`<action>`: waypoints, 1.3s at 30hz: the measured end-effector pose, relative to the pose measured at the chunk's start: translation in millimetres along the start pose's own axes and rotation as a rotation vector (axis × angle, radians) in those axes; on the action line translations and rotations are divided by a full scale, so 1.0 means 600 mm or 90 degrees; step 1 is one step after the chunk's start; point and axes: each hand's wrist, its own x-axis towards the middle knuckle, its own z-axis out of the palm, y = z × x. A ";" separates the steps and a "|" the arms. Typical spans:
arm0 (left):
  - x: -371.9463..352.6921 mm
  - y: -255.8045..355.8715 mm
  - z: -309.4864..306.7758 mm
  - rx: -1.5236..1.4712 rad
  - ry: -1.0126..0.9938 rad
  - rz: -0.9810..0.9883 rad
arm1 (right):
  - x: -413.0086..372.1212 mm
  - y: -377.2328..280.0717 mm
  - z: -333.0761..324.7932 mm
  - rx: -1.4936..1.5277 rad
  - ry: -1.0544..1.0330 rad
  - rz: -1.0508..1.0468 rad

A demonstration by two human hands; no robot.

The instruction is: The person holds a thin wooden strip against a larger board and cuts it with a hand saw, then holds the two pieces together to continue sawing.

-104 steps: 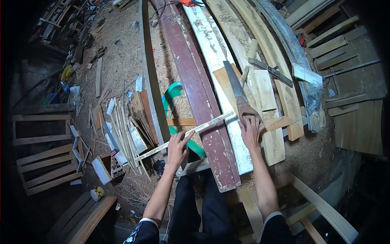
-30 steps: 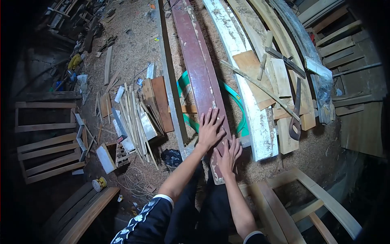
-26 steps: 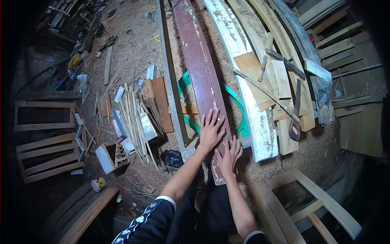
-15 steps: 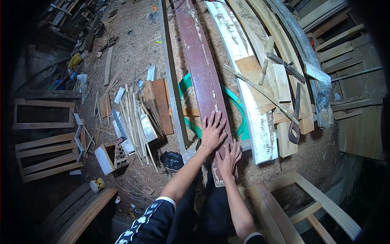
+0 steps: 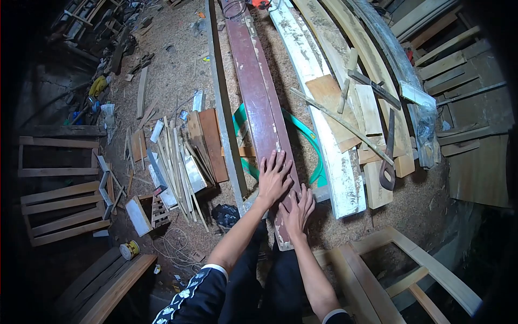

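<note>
Two bare hands of mine rest on the maroon beam (image 5: 259, 102), which runs lengthwise away from me, its near end by my legs. My left hand (image 5: 274, 181) is open, fingers spread over the worn top face; my right hand (image 5: 298, 210) lies just nearer to me, also open, its fingers reaching the right edge. How hard either one presses, I can't tell. The beam passes over a green hoop (image 5: 308, 133), between a grey rail (image 5: 217, 81) and the white beam (image 5: 343, 178). If I lean too heavily on this near end, I judge the beam could tip or skid on its support. Pushing it sideways could pinch my right fingers should it meet the white beam, and the flaking paint and rough edge might leave a splinter. Over on the right, the thin stick (image 5: 340, 121) slants across loose offcuts with one end by the handsaw (image 5: 387, 173); a knock passed through those timbers could roll the stick or send the saw sliding off its pale plank (image 5: 379, 195).
</note>
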 end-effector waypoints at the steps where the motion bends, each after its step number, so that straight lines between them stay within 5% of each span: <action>1: 0.000 0.001 0.000 -0.001 -0.002 -0.001 | 0.000 -0.001 0.002 0.003 0.006 -0.001; 39: -0.032 -0.047 -0.039 -0.107 -0.006 -0.047 | 0.020 -0.030 -0.014 -0.011 0.006 -0.013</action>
